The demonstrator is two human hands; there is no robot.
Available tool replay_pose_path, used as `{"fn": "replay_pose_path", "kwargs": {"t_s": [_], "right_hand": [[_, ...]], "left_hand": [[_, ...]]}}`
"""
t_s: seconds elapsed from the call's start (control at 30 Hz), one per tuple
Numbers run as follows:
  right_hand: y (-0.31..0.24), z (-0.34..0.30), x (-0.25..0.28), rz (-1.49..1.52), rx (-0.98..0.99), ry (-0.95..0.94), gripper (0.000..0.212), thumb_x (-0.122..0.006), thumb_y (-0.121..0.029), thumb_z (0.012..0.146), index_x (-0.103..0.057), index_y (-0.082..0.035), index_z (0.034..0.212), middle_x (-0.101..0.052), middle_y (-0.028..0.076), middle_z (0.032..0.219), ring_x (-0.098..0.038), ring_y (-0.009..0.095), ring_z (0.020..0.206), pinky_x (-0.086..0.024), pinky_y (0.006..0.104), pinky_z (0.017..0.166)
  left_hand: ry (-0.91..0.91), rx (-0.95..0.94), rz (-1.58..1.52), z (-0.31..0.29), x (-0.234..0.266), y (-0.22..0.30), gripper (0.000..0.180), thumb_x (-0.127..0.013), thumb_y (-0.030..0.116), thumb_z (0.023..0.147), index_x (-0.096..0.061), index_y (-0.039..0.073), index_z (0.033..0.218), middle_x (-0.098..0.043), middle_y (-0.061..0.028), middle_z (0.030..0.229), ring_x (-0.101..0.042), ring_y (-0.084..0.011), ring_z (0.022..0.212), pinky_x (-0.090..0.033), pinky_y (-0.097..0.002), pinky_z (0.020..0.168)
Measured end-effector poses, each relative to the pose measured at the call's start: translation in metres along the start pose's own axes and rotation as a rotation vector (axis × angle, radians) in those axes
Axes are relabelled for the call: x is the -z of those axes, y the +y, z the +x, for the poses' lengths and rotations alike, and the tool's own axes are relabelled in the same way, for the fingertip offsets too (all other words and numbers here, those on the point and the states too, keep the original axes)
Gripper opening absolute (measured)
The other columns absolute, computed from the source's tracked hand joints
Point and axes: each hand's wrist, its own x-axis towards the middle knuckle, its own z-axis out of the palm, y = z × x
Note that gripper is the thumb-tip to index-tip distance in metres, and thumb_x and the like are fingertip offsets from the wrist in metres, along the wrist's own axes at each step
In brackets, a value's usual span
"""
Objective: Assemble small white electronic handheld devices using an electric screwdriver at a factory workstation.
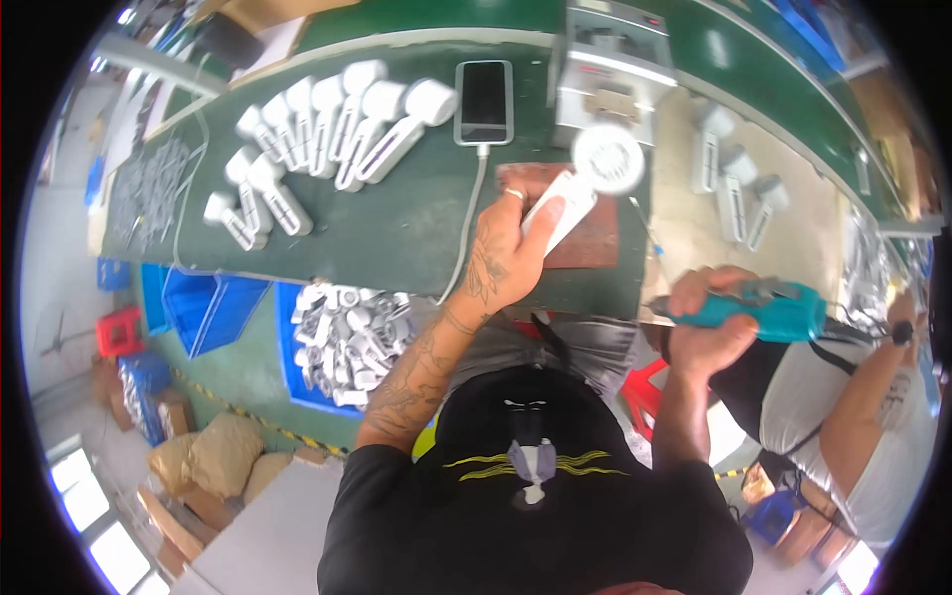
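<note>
Above a reddish-brown pad (593,243) on the green bench, my left hand (508,256) is closed around the handle of a white handheld fan (607,161). Its round grilled head points away to the right. My right hand (712,332) grips a teal electric screwdriver (785,313), its tip pointing left, to the right of the pad and apart from the fan. Farther left on the bench lie several similar white fans (342,124) in fanned-out rows. A screw feeder box (613,84) stands beyond the held fan.
A phone (484,104) with a white cable lies at the bench's back. Several fan pieces (734,188) rest on the right-hand board. Small grey parts (154,193) cover the left end. Below sits a blue bin (297,382) full of parts. Another person (843,397) is at the right.
</note>
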Motion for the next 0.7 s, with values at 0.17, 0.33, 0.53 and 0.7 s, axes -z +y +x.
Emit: {"fn": "replay_pose_path", "kwargs": {"t_s": [0.17, 0.33, 0.53, 0.7], "right_hand": [[0.0, -0.001, 0.014, 0.006, -0.022, -0.017, 0.075, -0.064, -0.07, 0.087, -0.054, 0.002, 0.107, -0.049, 0.006, 0.066, -0.048, 0.017, 0.055, -0.038, 0.0299, 0.05], [0.006, 0.004, -0.001, -0.002, -0.067, -0.044, 0.077, -0.062, -0.073, 0.085, -0.055, 0.0, 0.107, -0.047, 0.004, 0.066, -0.045, 0.016, 0.056, -0.035, 0.0289, 0.053], [0.017, 0.002, -0.01, 0.003, -0.082, -0.127, 0.077, -0.057, -0.073, 0.089, -0.053, 0.002, 0.106, -0.049, 0.007, 0.065, -0.048, 0.018, 0.054, -0.038, 0.0307, 0.052], [0.009, 0.002, 0.001, -0.059, -0.074, -0.136, 0.078, -0.06, -0.074, 0.087, -0.053, 0.003, 0.104, -0.051, 0.008, 0.065, -0.051, 0.019, 0.055, -0.041, 0.0321, 0.052]], "left_hand": [[0.233, 0.431, -0.592, -0.011, 0.04, 0.02, 0.046, -0.035, 0.048, 0.109, -0.053, 0.006, 0.101, -0.057, -0.0059, 0.066, -0.05, -0.0137, 0.046, -0.039, -0.0268, 0.04], [0.477, 0.334, -0.817, -0.026, 0.073, -0.01, 0.045, -0.045, 0.048, 0.107, -0.047, 0.011, 0.083, -0.04, 0.0, 0.057, -0.035, -0.0112, 0.041, -0.027, -0.0271, 0.037], [0.825, 0.379, -0.477, -0.049, 0.141, -0.039, 0.036, -0.055, 0.04, 0.104, -0.052, 0.009, 0.086, -0.051, -0.0009, 0.062, -0.045, -0.0096, 0.043, -0.032, -0.0251, 0.037], [0.999, 0.264, -0.147, -0.066, 0.239, -0.105, 0.031, -0.068, 0.032, 0.098, -0.057, 0.007, 0.112, -0.065, -0.0006, 0.085, -0.059, -0.0067, 0.066, -0.042, -0.0208, 0.049]]}}
